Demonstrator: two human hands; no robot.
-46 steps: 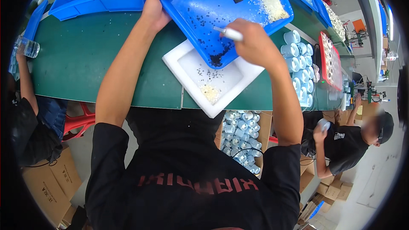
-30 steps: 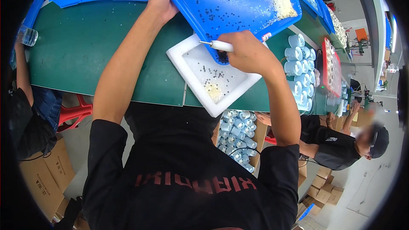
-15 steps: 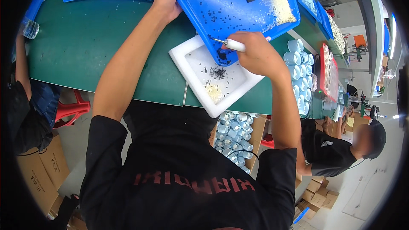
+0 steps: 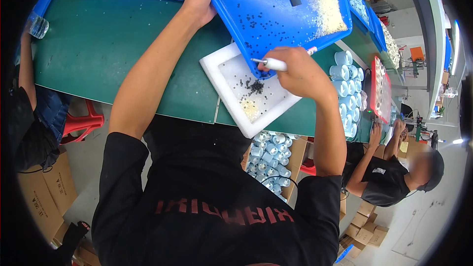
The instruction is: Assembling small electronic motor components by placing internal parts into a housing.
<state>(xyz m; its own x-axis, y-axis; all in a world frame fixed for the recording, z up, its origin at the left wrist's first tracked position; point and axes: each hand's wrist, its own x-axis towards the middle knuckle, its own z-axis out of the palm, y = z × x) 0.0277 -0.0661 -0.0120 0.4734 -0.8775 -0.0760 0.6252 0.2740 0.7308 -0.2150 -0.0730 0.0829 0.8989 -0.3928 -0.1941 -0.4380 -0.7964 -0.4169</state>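
Fingers of the right hand (image 4: pixel 298 71) pinch a white-handled, metal-tipped tool (image 4: pixel 276 64), pointing left over the near corner of a shallow blue plastic tray (image 4: pixel 263 0); farther up-left, the left hand (image 4: pixel 199 3) clasps its rim. White foam box (image 4: pixel 217 80): below-left.

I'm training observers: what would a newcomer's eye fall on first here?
The big blue tray, held by the left hand, overhangs the white foam box. The right hand holds a white-handled tool near the tray's lower corner. Pale blue cups crowd the green table, right.
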